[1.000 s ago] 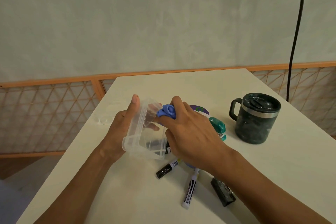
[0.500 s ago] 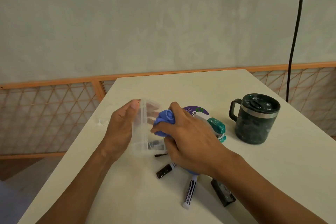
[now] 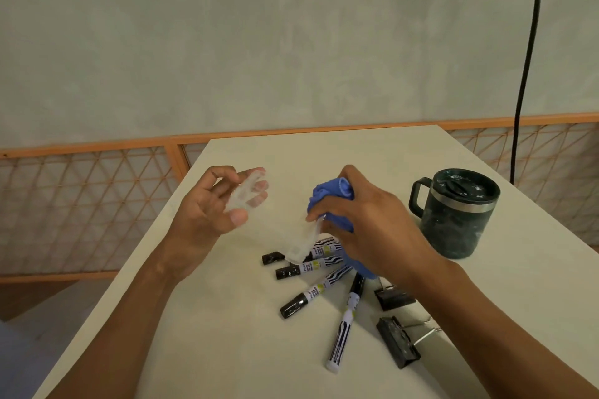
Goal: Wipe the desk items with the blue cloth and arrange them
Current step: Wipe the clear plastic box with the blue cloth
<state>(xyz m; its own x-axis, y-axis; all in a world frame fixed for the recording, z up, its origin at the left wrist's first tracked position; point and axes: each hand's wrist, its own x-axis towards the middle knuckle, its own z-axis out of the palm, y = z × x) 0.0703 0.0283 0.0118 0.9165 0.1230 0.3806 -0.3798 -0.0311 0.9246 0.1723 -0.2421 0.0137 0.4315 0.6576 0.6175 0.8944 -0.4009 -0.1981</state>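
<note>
My right hand (image 3: 372, 230) is shut on the bunched blue cloth (image 3: 330, 194), above the middle of the white desk (image 3: 227, 317). A blurred clear plastic box part (image 3: 303, 243) hangs from its fingertips, over the markers. My left hand (image 3: 207, 210) is raised to the left, its fingers loosely around another blurred clear plastic piece (image 3: 248, 193). Several black-and-white markers (image 3: 311, 293) lie fanned out on the desk under and in front of my right hand. Two black binder clips (image 3: 397, 342) lie to their right.
A dark green lidded mug (image 3: 453, 214) stands at the right, close to my right wrist. A black cable (image 3: 528, 58) hangs down the wall behind it. An orange lattice railing (image 3: 81, 197) runs behind and to the left of the desk.
My hands have parted: the left one moved left and up with a clear piece, the right one lifted with the cloth. The markers that were in the box now lie loose on the desk.
</note>
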